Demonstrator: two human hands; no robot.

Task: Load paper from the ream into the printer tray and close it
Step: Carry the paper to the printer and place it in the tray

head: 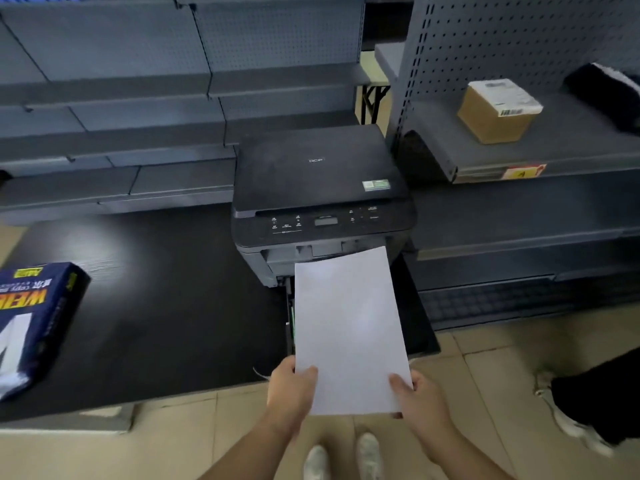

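Low in the frame's centre: left hand (291, 386) and right hand (417, 398) closed on the near corners of a white paper stack (348, 327), thumbs on top. Stack slanted above the pulled-out black plastic tray (290, 317) of the dark grey printer (320, 202), far edge near the slot, not yet seated. Left to do: lowering, squaring, pushing shut. Blue wrapped ream (31, 323) at lower left on the black tabletop (166, 299). Open floor behind; grey metal shelving (519, 209) close on the tray's right.

One printer (320, 206), one ream (33, 323), one box (498, 110), perhaps several sheets (349, 327).
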